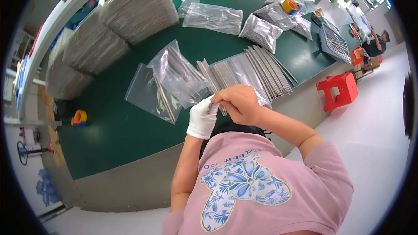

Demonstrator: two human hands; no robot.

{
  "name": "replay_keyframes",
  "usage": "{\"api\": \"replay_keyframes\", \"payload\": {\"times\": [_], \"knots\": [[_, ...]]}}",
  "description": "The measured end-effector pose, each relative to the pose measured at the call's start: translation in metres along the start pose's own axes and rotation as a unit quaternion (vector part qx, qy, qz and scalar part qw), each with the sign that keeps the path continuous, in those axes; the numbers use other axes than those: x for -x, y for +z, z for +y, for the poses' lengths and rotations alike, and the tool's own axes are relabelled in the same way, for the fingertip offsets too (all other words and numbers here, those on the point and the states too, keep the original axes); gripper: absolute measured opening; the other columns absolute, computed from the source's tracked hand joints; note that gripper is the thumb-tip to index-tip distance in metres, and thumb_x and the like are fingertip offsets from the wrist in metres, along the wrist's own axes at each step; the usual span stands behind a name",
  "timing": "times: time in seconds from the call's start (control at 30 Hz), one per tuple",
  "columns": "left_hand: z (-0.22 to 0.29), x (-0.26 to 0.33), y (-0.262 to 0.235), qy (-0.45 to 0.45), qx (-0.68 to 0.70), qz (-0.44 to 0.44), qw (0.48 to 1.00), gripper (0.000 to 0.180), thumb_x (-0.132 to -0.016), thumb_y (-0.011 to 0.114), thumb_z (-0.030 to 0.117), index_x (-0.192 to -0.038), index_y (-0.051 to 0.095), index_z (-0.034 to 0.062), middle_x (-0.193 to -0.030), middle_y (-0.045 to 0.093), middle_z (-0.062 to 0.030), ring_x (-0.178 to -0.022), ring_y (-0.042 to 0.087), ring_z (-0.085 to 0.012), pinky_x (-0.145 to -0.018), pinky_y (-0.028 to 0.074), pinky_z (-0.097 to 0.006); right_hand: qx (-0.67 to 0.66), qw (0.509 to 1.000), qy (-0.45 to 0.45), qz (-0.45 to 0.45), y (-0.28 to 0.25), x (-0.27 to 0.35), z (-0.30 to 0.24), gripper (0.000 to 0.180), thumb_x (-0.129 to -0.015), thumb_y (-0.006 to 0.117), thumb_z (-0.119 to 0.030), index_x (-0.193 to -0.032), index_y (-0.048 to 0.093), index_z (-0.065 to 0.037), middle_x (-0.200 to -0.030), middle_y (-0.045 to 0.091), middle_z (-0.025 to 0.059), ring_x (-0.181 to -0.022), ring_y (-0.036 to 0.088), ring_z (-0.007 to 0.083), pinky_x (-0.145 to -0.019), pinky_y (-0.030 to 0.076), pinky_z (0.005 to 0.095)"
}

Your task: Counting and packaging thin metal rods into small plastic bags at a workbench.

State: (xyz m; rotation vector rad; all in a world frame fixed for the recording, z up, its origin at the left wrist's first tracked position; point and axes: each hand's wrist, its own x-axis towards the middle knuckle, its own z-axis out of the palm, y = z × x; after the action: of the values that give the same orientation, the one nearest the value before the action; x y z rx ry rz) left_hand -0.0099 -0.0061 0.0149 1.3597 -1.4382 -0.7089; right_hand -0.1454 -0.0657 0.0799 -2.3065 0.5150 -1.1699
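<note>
My left hand (pixel 203 118) wears a white glove, its fingers drawn together at the table's near edge. My bare right hand (pixel 240 105) is closed, with thumb and fingers pinched against the glove's fingertips. Whatever lies between the two hands is too small or hidden to make out. Just beyond them lies a clear plastic bag (pixel 174 72) with several thin metal rods inside. Under it, to the left, another clear bag (pixel 146 89) has a few rods on it or in it. Loose grey metal rods (pixel 267 72) lie in rows to the right, partly over clear plastic.
Tall plastic-wrapped stacks (pixel 139 8) stand at the back left. Filled bags (pixel 261 31) and flat clear bags (pixel 212 18) lie across the far side. A tape roll (pixel 79 117) sits at left, a tray of rods (pixel 334 43) at right. A red stool (pixel 337 91) stands beside the table.
</note>
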Motion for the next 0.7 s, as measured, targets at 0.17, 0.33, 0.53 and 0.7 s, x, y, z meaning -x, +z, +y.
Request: {"api": "replay_keyframes", "payload": {"times": [0.17,0.33,0.53,0.7], "knots": [[0.004,0.000,-0.002,-0.032,0.050,0.004,0.998,0.020,-0.083,0.055,0.008,-0.103,0.059,0.0035,-0.090,0.063,-0.0110,-0.079,0.061,-0.0183,-0.071,0.047,-0.026,-0.005,0.994,0.106,0.008,-0.010,-0.007,-0.006,0.003,-0.074,0.053,-0.006,-0.077,0.055,-0.006,-0.064,0.057,0.0066,-0.055,0.054,0.0262,-0.050,0.041,0.0319],[-0.001,0.008,-0.002,0.016,-0.033,-0.080,0.996,0.034,-0.079,0.056,0.002,-0.112,0.054,0.0042,-0.092,0.062,-0.0127,-0.082,0.062,-0.0231,-0.072,0.047,-0.028,0.057,0.943,0.284,-0.163,0.002,0.013,0.001,0.020,-0.076,0.053,-0.028,-0.071,0.057,-0.008,-0.059,0.055,0.0087,-0.057,0.054,0.0290,-0.050,0.040,0.0376],[-0.006,0.000,0.007,0.033,0.031,-0.038,0.998,0.023,-0.084,0.052,0.007,-0.107,0.056,0.0012,-0.097,0.062,-0.0124,-0.089,0.060,-0.0190,-0.077,0.046,-0.027,0.136,0.915,0.366,-0.097,-0.037,0.019,0.010,0.020,-0.070,0.052,-0.023,-0.066,0.060,-0.005,-0.063,0.058,0.0136,-0.059,0.055,0.0315,-0.055,0.043,0.0396],[-0.027,0.004,-0.010,-0.079,0.166,0.035,0.982,0.018,-0.089,0.046,0.014,-0.095,0.057,0.0012,-0.072,0.062,-0.0048,-0.066,0.057,-0.0117,-0.063,0.045,-0.024,0.054,0.884,0.458,0.072,-0.078,0.052,0.022,0.021,-0.068,0.055,-0.018,-0.064,0.062,0.002,-0.057,0.056,0.0147,-0.050,0.052,0.0195,-0.047,0.038,0.0326]]}}
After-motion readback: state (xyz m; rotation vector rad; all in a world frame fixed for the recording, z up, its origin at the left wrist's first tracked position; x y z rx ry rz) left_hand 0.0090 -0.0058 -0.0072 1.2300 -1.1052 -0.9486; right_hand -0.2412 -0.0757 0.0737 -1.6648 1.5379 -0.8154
